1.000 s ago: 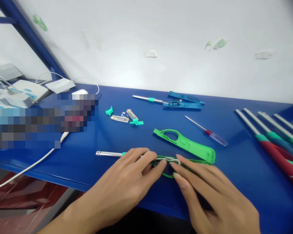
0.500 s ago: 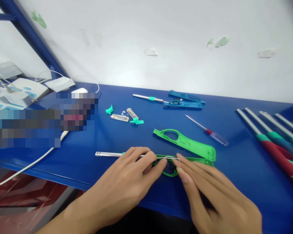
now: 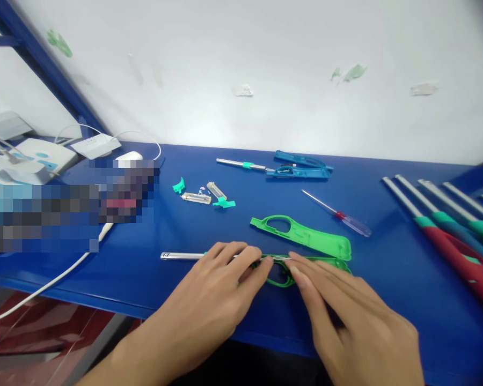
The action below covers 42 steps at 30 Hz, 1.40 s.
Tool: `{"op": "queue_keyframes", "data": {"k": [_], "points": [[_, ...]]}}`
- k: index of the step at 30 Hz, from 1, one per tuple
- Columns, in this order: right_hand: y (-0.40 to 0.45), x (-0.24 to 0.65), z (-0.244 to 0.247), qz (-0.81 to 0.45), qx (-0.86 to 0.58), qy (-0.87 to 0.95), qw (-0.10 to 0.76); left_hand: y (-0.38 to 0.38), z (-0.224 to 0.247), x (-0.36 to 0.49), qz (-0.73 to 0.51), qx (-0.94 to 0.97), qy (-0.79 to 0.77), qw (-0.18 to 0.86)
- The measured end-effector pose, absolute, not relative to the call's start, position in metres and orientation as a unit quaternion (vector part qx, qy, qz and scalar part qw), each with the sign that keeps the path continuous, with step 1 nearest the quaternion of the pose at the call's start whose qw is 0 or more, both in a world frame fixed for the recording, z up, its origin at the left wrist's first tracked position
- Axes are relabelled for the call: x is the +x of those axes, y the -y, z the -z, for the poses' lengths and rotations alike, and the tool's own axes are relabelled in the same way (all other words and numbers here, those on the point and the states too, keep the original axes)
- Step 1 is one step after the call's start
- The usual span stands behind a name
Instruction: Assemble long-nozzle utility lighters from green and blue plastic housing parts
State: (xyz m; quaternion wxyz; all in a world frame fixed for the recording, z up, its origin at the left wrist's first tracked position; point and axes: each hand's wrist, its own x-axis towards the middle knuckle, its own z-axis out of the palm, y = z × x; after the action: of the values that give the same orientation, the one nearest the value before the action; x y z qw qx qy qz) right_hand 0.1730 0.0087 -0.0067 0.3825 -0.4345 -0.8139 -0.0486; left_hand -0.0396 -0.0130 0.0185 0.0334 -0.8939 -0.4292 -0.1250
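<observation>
A long-necked gas lighter lies opened at the table's front, its metal barrel [image 3: 181, 256] sticking out leftward. My left hand [image 3: 217, 300] is closed over the base of that barrel and the end of the lower green casing half [image 3: 279, 283]. Thin pale wires [image 3: 280, 258] run along this half between my hands. My right hand [image 3: 354, 321] pinches the wires, thumb and fingertips together, at the casing's handle. Just behind rests the other green casing half [image 3: 322, 241], inner side up. My fingers hide much of the lighter's inside.
A screwdriver [image 3: 352, 222] lies behind the green half. Farther back is an opened blue lighter [image 3: 300, 171]. Clear fuel tanks [image 3: 196, 198] and small green pieces [image 3: 224, 203] sit left of centre. Several lighters [image 3: 459, 252] line the right; a white cable [image 3: 52, 287] crosses the left.
The view has shifted slightly. Both hands stay at the lighter, and the right fingertips have moved a little closer to the left ones along the wires.
</observation>
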Motion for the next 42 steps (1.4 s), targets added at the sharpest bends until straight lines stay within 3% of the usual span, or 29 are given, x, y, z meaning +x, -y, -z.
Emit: {"op": "queue_keyframes", "data": {"k": [20, 37, 42], "points": [[-0.0044, 0.1700, 0.0046, 0.059, -0.432, 0.801, 0.410, 0.0150, -0.0209, -0.0352, 0.133, -0.895, 0.418, 0.078], [-0.0061, 0.1711, 0.0055, 0.060, -0.436, 0.810, 0.387, 0.0160, -0.0222, -0.0345, 0.169, -0.887, 0.415, 0.110], [-0.0127, 0.1741, -0.0007, 0.108, -0.393, 0.848, 0.340, 0.0169, -0.0185, -0.0331, 0.172, -0.878, 0.436, 0.096]]}}
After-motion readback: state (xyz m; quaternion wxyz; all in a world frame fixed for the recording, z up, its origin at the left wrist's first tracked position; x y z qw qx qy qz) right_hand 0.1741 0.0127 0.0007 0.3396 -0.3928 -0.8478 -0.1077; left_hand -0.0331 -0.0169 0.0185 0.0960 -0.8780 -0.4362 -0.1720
